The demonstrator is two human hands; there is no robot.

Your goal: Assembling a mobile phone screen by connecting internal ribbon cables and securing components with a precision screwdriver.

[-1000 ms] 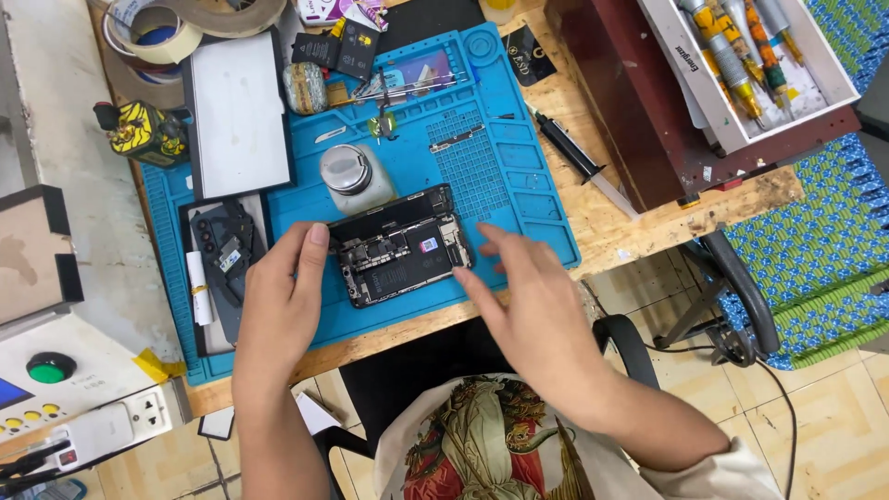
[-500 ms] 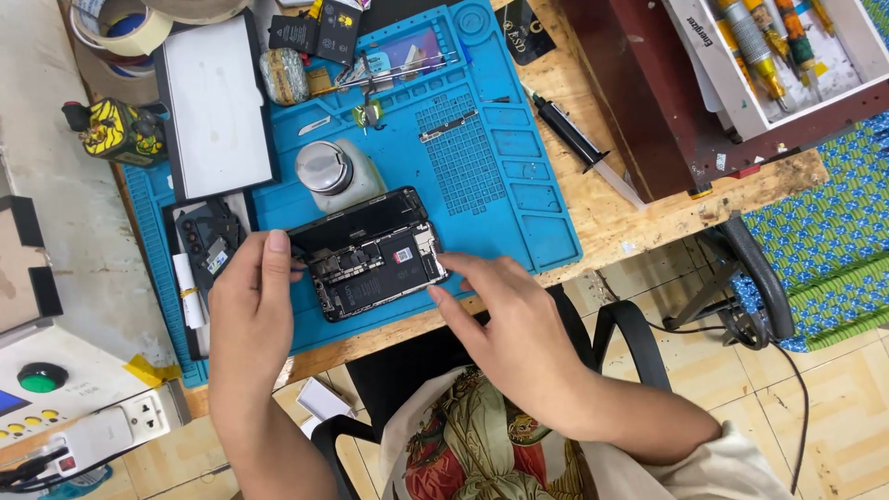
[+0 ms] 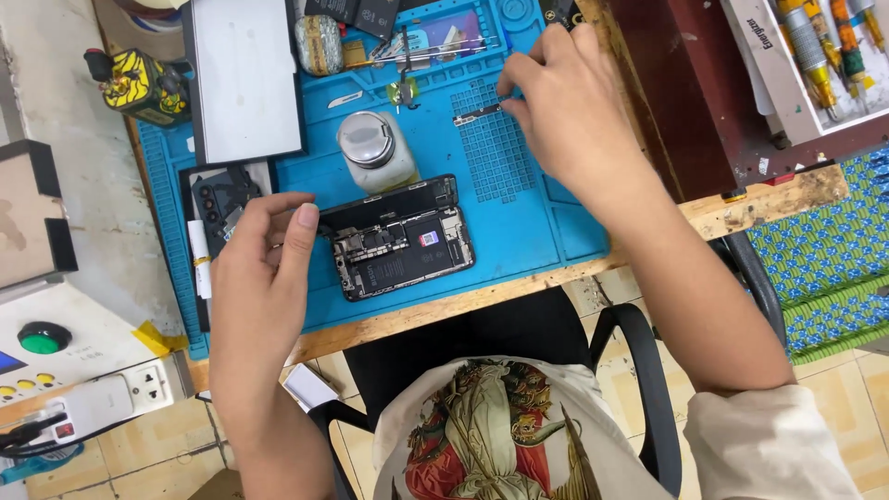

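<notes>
An opened phone (image 3: 398,239) with bare circuitry lies on the blue repair mat (image 3: 528,208) near the table's front edge. My left hand (image 3: 264,273) rests at the phone's left end, thumb touching its corner, fingers loosely curled with nothing held. My right hand (image 3: 565,102) is up at the mat's far right, fingers pinched at the end of a small metal strip (image 3: 477,115) that lies on the mat's grid.
A round-capped white bottle (image 3: 370,148) stands just behind the phone. A grey slab (image 3: 245,79) lies at the back left, a black phone part (image 3: 218,199) beside my left hand. A white power unit (image 3: 65,352) sits left, a tool tray (image 3: 815,56) right.
My right hand left the phone's right side and reached up to the mat's far right. My left hand stayed at the phone's left end. The camera moved closer.
</notes>
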